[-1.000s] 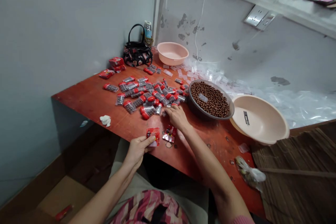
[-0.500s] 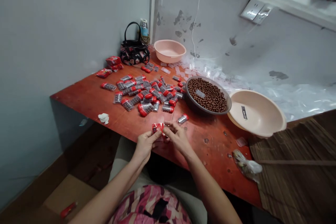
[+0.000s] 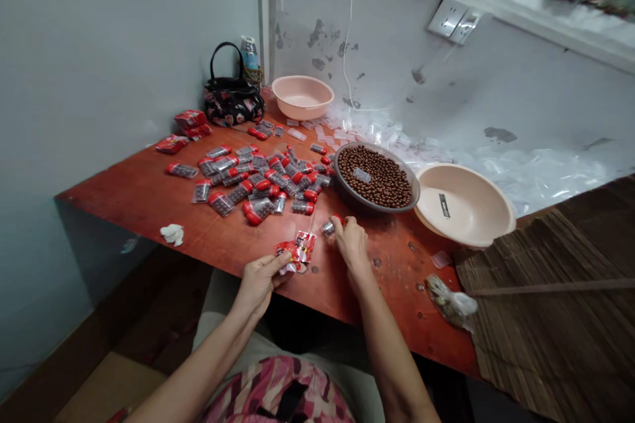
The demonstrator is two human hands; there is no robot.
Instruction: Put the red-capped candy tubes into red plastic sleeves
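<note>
Near the front edge of the red table [image 3: 124, 211], my left hand [image 3: 261, 279] pinches some red printed packets [image 3: 303, 246], which fan out past its fingertips. My right hand [image 3: 351, 242] is closed on a small clear container with a red cap [image 3: 328, 227], just in front of the grey bowl. Several similar containers [image 3: 238, 192], filled with dark pieces, lie in a loose pile beyond my hands. The grey bowl [image 3: 380, 208] holds brown balls [image 3: 387, 178] and one clear container [image 3: 362, 174].
Two pale basins, one behind [image 3: 302, 98] and one at right [image 3: 466, 205], flank the bowl. Clear plastic pieces [image 3: 546, 178] line the wall. A black bag [image 3: 234, 102], red packs [image 3: 191, 120], white tissue [image 3: 172, 234], knotted bag [image 3: 451, 302] and brown cardboard [image 3: 555, 297] surround the work area.
My hands have come apart. The right moved to the loose container and took hold of it; the left kept the red packets, which now spread out. The view has shifted slightly right.
</note>
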